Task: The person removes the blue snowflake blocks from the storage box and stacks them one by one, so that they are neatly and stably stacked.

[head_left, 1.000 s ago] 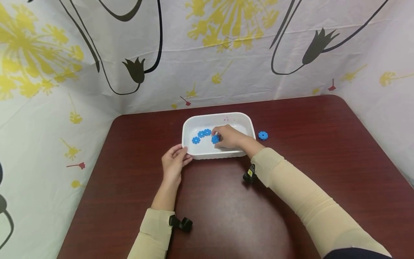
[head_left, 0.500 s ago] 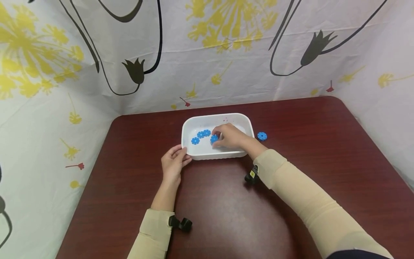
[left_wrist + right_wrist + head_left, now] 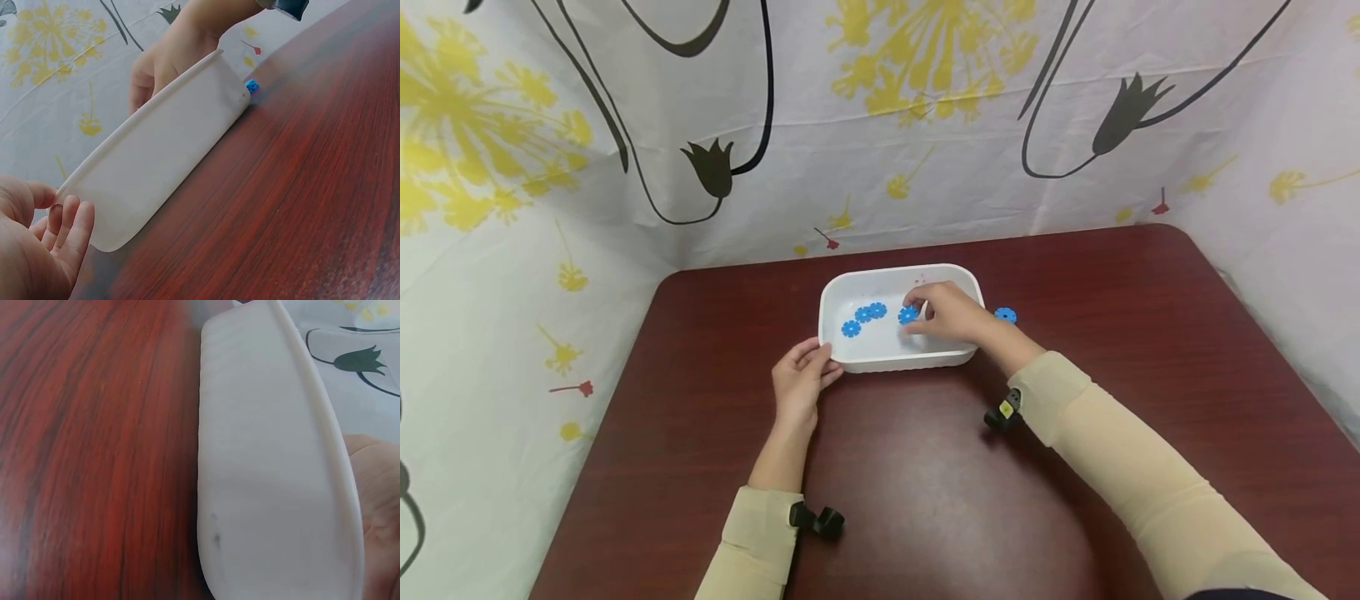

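Observation:
In the head view, a white tray (image 3: 898, 363) holds three blue notched discs (image 3: 851, 328) on its left side, two of them overlapping. My left hand (image 3: 797, 385) pinches the tray's near-left corner, thumb at the rim; the left wrist view shows this hand (image 3: 44, 240) against the tray's outer wall (image 3: 153, 153). Inside the tray, my right hand (image 3: 953, 314) has another blue disc (image 3: 907, 315) between thumb and fingers. In the right wrist view, the tray wall (image 3: 269, 456) hides the fingers and disc; part of the hand (image 3: 379, 512) shows behind it.
Right of the tray, blue discs (image 3: 1005, 315) lie on the dark red table (image 3: 910, 467), partly behind the right wrist. A white patterned cloth (image 3: 880, 183) stands behind the table and at its sides. A black wrist device is on each sleeve.
My right hand has moved to the right inside the tray, and the blue disc at its fingers has shifted right with it. The left hand keeps its grip on the corner.

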Tool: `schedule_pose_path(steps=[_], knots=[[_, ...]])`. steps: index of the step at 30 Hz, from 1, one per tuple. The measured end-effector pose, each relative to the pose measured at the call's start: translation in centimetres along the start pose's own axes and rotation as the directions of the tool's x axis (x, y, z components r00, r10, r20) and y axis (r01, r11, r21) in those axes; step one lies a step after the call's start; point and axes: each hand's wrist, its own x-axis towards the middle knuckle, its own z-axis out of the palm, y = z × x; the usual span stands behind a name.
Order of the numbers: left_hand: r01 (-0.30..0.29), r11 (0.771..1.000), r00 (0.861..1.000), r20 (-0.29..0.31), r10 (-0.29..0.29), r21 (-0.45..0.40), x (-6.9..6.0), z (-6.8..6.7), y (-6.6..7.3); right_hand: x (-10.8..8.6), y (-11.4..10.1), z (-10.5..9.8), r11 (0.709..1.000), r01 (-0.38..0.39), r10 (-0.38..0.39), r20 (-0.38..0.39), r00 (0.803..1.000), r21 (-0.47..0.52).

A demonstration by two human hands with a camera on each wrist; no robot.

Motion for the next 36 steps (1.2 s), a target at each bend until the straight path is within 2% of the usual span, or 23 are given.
schedule_pose_path(steps=[7, 12, 18, 22, 29, 36], knots=[[0.003, 1.0, 1.0, -0.002, -0.003, 0.007, 0.0, 0.0, 0.1, -1.1, 0.5, -0.9, 0.999, 0.039, -0.038, -0.061, 0.997, 0.015], [0.011, 1.0, 1.0, 0.005, -0.011, 0.023, -0.1, 0.0, 0.2, -1.7, 0.9, -1.2, 0.999, 0.015, -0.011, -0.136, 0.991, 0.032], [0.018, 1.0, 1.0, 0.0, -0.018, 0.025, -0.2, 0.0, 0.2, -2.4, 1.2, -1.7, 0.998, -0.004, 0.019, -0.263, 0.965, 0.055], [0.011, 1.0, 1.0, 0.0, -0.011, 0.014, -0.1, 0.0, 0.1, -2.8, 1.7, -2.1, 0.998, 0.001, 0.021, -0.321, 0.947, 0.068], [0.008, 1.0, 1.0, 0.0, -0.008, 0.002, -0.2, -0.1, -0.1, -3.8, 2.6, -2.6, 0.994, -0.019, 0.056, -0.366, 0.929, 0.104], [0.0, 1.0, 1.0, 0.003, 0.0, 0.006, -0.2, -0.1, 0.0, -4.9, 3.4, -3.3, 0.986, -0.101, 0.144, -0.382, 0.913, 0.131]])
